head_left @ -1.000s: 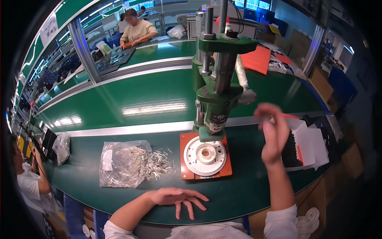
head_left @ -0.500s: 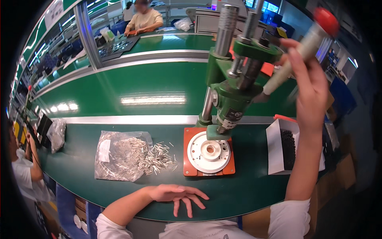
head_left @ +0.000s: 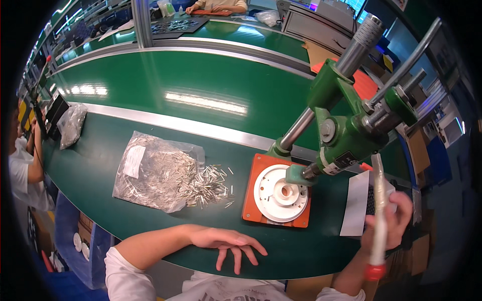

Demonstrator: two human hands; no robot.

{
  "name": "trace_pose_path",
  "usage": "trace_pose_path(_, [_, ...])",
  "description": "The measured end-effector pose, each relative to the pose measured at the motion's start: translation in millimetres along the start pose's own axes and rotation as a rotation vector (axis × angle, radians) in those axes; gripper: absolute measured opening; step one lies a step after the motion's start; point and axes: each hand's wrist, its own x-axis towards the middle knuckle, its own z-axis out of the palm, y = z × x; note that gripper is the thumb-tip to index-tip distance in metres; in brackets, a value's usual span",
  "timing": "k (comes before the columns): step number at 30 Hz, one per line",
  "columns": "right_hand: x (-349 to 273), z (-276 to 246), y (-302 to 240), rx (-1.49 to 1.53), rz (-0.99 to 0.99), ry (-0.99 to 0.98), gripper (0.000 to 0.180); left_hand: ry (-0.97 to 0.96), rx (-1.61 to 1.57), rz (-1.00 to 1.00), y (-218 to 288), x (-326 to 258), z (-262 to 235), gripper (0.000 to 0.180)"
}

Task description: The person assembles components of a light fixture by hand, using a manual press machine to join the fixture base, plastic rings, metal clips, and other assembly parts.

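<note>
head view, press lever (head_left: 379,210) near vertical, knob down

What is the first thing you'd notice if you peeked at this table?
The big green press on the right, standing over a white round part on an orange plate. The right hand grips the press's long handle, pulled down low. To the left lies a clear bag spilling small metal pins, and the left hand rests flat on the green table.

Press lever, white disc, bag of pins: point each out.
press lever (head_left: 379,210), head view, mid-shaft above the right hand
white disc (head_left: 281,193), head view, its flat top face
bag of pins (head_left: 155,173), head view, middle of the clear bag
</note>
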Motion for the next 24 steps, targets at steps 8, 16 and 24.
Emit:
trace_pose_path(8, [-50,30,-40,0.067,0.509,-0.059,0.022,0.001,0.022,0.046,-5,-1,-2,0.082])
trace_pose_path(16, [-64,77,-60,0.364,0.798,-0.341,0.017,0.033,0.028,-0.029,1,2,0,0.090])
trace_pose_path(24, [-86,76,-94,0.409,0.846,0.002,0.073,0.014,0.003,0.019,-6,1,-3,0.087])
